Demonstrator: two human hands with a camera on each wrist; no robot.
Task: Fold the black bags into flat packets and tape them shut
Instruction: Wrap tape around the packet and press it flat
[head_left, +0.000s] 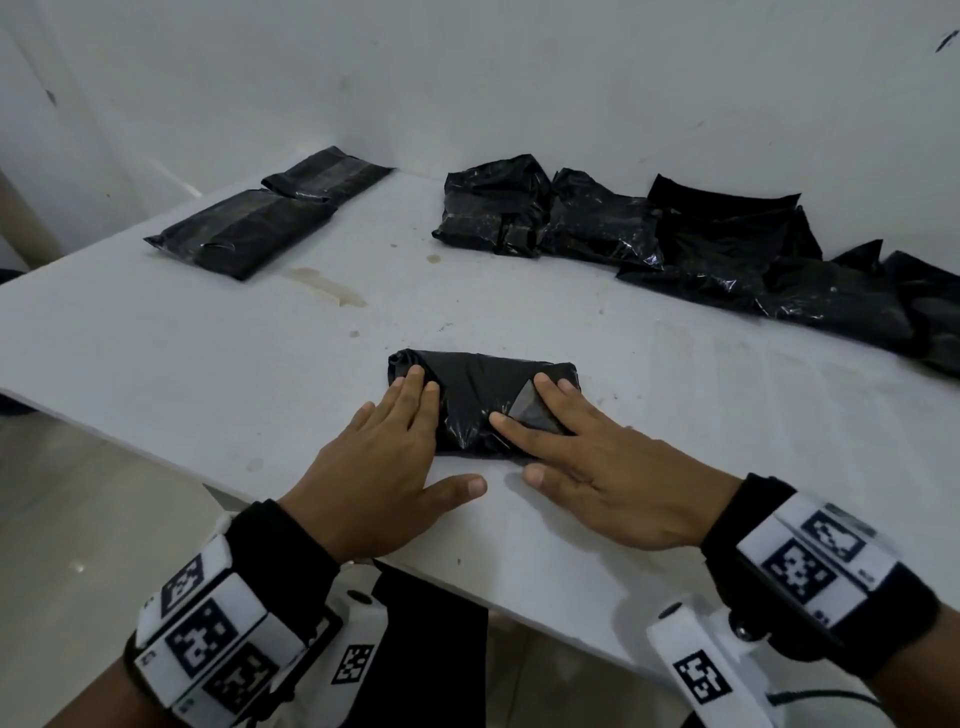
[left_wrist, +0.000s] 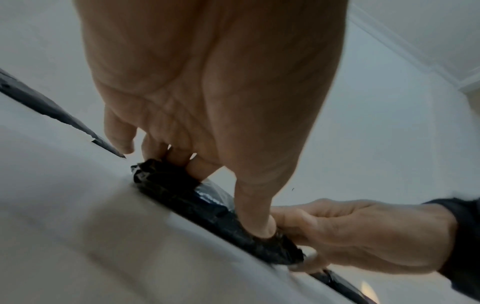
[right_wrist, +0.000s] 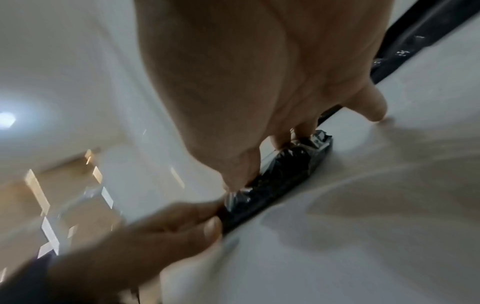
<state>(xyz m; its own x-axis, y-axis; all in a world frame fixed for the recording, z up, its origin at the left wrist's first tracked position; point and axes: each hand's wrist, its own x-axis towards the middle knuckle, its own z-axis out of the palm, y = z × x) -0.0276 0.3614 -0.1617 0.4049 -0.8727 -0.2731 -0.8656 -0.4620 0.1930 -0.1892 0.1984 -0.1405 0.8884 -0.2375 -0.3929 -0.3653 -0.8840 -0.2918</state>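
A folded black bag (head_left: 475, 395) lies as a flat packet near the front edge of the white table (head_left: 208, 364). My left hand (head_left: 395, 452) lies flat with straight fingers pressing the packet's left end. On its right end rests my right hand (head_left: 582, 457), fingers straight, beside a grey triangular flap (head_left: 530, 408). Both thumbs lie on the table in front of the packet. The left wrist view shows the packet (left_wrist: 197, 205) under my left fingertips (left_wrist: 259, 224). In the right wrist view the packet (right_wrist: 280, 172) is pressed by my right fingers (right_wrist: 241, 174).
Two flat black packets (head_left: 270, 218) lie at the table's back left. A heap of crumpled black bags (head_left: 701, 249) runs along the back right against the white wall. The table's left edge drops to the floor (head_left: 78, 545).
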